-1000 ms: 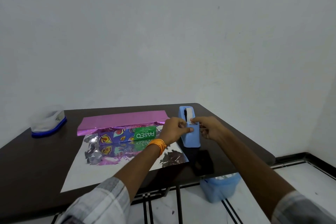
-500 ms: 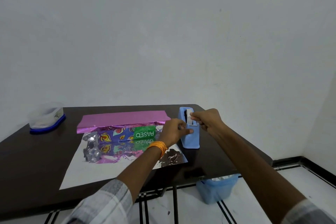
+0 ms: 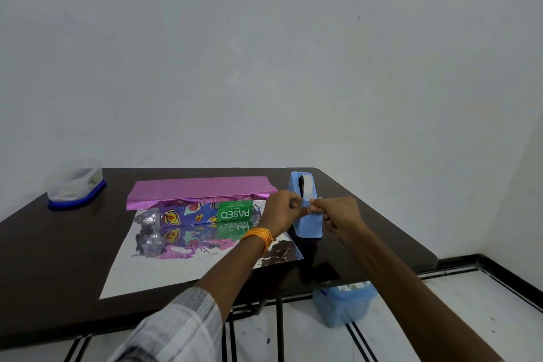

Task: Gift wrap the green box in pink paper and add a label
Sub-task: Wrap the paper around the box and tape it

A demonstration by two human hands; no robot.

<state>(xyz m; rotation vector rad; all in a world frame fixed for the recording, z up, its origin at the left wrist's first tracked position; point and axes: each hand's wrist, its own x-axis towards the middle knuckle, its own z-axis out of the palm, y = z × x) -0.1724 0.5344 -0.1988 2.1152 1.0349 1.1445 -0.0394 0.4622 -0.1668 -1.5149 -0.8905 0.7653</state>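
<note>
Starting at the far left, a lidded plastic container [image 3: 75, 185] sits at the back corner of the table [image 3: 58, 258], well apart from the work. Next comes the pink paper [image 3: 199, 189], one flap folded over the top of the green box [image 3: 205, 212], whose printed front face is uncovered. The box lies on the sheet's silvery inner side, which spreads toward the near table edge. Further right, the left hand [image 3: 279, 214] has come off the side of the blue tape dispenser [image 3: 305, 220] and now pinches one end of what looks like a short tape strip [image 3: 307, 204]. The right hand [image 3: 340, 216], half a second ago up at the dispenser's top, has dropped in front of it and pinches the other end, its remaining fingers curled. I judge a piece has been drawn out to fix the flap; whether it is torn free I cannot tell. A blue bin [image 3: 342, 306] stands on the floor below.
</note>
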